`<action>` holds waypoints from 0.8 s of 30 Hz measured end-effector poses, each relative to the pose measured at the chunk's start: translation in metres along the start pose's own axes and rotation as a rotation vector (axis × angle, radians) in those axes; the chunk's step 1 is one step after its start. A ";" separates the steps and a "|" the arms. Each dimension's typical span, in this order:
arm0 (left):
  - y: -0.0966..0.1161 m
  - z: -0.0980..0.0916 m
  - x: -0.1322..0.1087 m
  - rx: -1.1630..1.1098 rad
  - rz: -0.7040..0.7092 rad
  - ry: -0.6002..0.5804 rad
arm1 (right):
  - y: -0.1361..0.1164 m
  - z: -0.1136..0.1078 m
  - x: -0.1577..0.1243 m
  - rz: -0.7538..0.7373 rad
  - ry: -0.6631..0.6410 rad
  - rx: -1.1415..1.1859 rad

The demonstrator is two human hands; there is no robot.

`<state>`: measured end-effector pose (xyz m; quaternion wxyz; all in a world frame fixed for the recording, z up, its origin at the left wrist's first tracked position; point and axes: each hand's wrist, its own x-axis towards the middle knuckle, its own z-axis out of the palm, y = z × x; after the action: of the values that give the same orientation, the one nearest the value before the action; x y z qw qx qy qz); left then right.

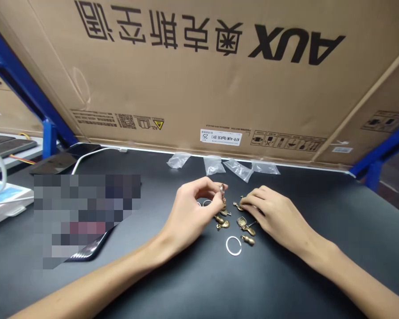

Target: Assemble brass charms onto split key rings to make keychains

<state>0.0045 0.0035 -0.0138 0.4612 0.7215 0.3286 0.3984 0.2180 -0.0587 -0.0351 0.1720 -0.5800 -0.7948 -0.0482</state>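
The left hand [191, 215] sits low over the black tabletop [295, 283]. Its fingers [210, 188] are pinched shut on a small metal ring [222, 190], and a little brass charm [224, 204] seems to hang under it. The right hand [272, 215] is close by, curved down like a small dome. Its fingers [252, 199] touch a brass piece [239, 206], but I cannot tell if they grip it. The left arm [86, 288] and the right arm [349, 274] come in from the two sides, with the wrists low.

Near the hands lie a gourd-shaped brass charm [248, 240] and a shiny split ring [233, 246]. Clear plastic bags [238, 169] lie by a big cardboard box [199, 75].

The tiny ring could slip if the pinch goes soft. A bump from a hand could knock the small pieces apart, and the round ones could roll away
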 end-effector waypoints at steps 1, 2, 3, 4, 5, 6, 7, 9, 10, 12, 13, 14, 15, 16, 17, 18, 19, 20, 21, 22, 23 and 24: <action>0.000 0.000 -0.001 0.007 -0.002 -0.008 | 0.001 0.000 0.000 -0.011 0.000 -0.018; 0.000 0.001 -0.001 0.018 -0.001 -0.015 | 0.001 0.000 0.000 -0.021 0.001 -0.041; 0.000 0.001 -0.002 0.037 0.008 -0.019 | 0.002 0.000 0.000 -0.029 0.005 -0.065; -0.001 0.001 -0.002 0.068 0.023 -0.019 | 0.003 0.000 -0.001 -0.038 0.013 -0.082; -0.001 0.002 -0.002 0.108 0.051 -0.014 | 0.004 0.000 -0.001 -0.039 0.027 -0.090; -0.003 0.002 -0.003 0.154 0.089 -0.012 | 0.004 -0.001 0.000 -0.035 0.050 -0.085; -0.004 0.002 -0.003 0.199 0.141 -0.013 | 0.003 -0.002 0.000 -0.029 0.082 -0.065; -0.009 0.003 -0.004 0.290 0.273 -0.023 | 0.000 -0.005 0.000 -0.012 0.159 0.018; -0.011 0.004 -0.004 0.333 0.345 -0.028 | -0.003 -0.007 0.000 0.000 0.196 0.074; -0.016 0.005 -0.005 0.420 0.469 -0.032 | -0.011 -0.011 0.000 0.021 0.260 0.193; -0.017 0.006 -0.006 0.458 0.517 -0.027 | -0.015 -0.013 -0.001 0.031 0.280 0.245; -0.018 0.006 -0.007 0.487 0.553 -0.022 | -0.020 -0.014 -0.001 0.038 0.296 0.290; -0.018 0.007 -0.008 0.505 0.578 -0.017 | -0.024 -0.016 -0.002 0.042 0.305 0.324; -0.018 0.008 -0.009 0.516 0.596 -0.012 | -0.028 -0.016 -0.003 0.044 0.309 0.348; -0.018 0.008 -0.009 0.525 0.609 -0.009 | -0.031 -0.017 -0.004 0.045 0.308 0.363; -0.017 0.008 -0.010 0.532 0.618 -0.007 | -0.033 -0.016 -0.004 0.045 0.309 0.370; -0.017 0.009 -0.010 0.540 0.621 -0.010 | -0.034 -0.016 -0.005 0.046 0.311 0.370; -0.017 0.009 -0.010 0.545 0.625 -0.012 | -0.035 -0.015 -0.005 0.050 0.309 0.367; -0.016 0.009 -0.010 0.547 0.629 -0.014 | -0.035 -0.015 -0.005 0.059 0.308 0.366; -0.016 0.009 -0.010 0.548 0.631 -0.017 | -0.035 -0.014 -0.006 0.070 0.309 0.370; -0.016 0.009 -0.010 0.547 0.633 -0.020 | -0.035 -0.014 -0.006 0.084 0.311 0.377; -0.016 0.009 -0.010 0.544 0.636 -0.023 | -0.035 -0.014 -0.006 0.096 0.312 0.388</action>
<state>0.0065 -0.0032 -0.0333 0.1114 0.8870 0.1777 0.4114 0.1893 -0.0794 -0.0197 0.4027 -0.5586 -0.7247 0.0246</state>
